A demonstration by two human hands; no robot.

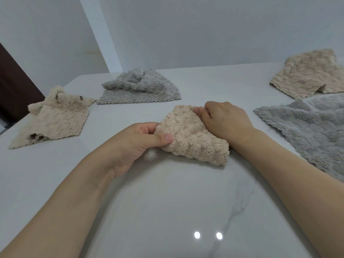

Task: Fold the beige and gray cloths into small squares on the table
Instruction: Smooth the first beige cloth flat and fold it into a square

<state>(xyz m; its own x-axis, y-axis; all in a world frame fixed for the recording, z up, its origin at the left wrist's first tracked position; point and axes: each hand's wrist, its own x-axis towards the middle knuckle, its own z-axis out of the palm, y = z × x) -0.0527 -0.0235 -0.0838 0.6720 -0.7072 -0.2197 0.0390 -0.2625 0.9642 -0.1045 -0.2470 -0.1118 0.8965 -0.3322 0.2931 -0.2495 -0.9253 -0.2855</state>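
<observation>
A small folded beige cloth [191, 136] lies in the middle of the white marble table [167, 202]. My left hand [134, 146] pinches its left edge between thumb and fingers. My right hand [225, 120] presses on its far right corner, fingers curled over the fabric. A crumpled beige cloth [55, 118] lies at the left, and a rumpled gray cloth [139, 88] sits behind the middle. Another beige cloth [309, 73] lies at the far right, with a large gray cloth [307, 131] in front of it.
A white wall [204, 30] rises right behind the table's far edge. A dark brown door or panel [13, 86] stands past the table's left corner. Two ceiling lights reflect on the glossy tabletop [207, 235] near me.
</observation>
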